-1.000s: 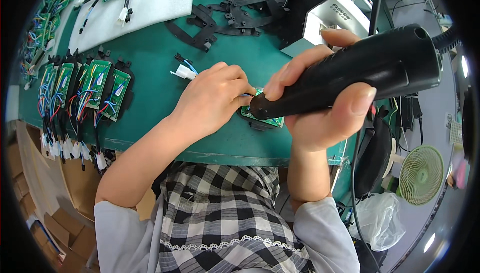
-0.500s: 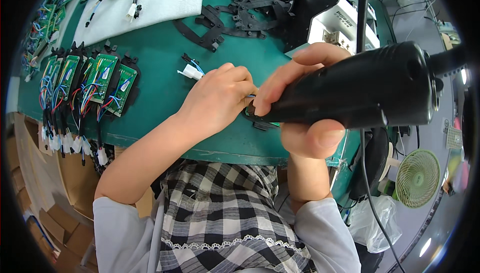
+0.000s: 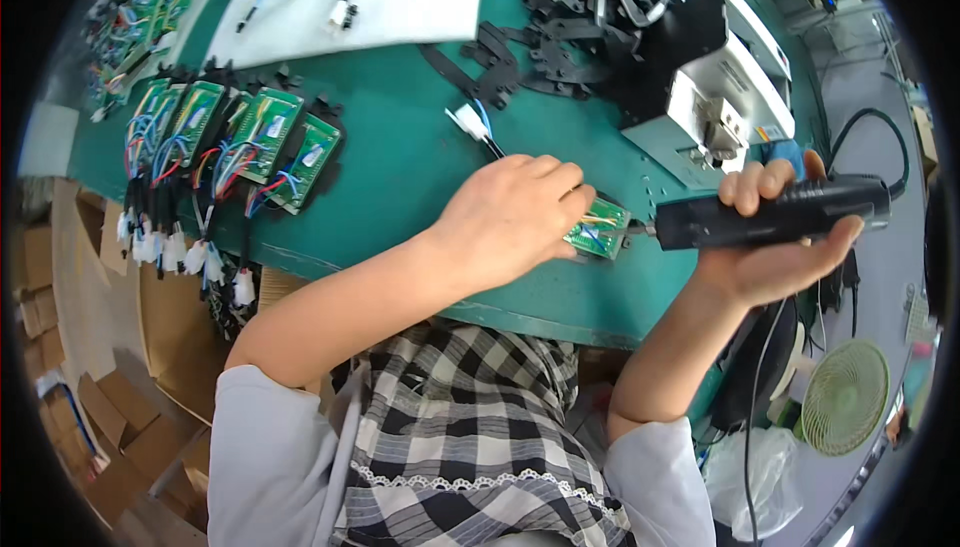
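A green board was pinned to the green counter by the curled left hand; a black driver was gripped by the right hand, tip at the board's edge.

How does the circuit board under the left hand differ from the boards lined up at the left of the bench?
The held circuit board lies alone, pinned by the left hand, with the black electric screwdriver in the right hand at its edge. The row of boards lies untouched, overlapping, wire bundles hanging off the green bench. All are green and wired.
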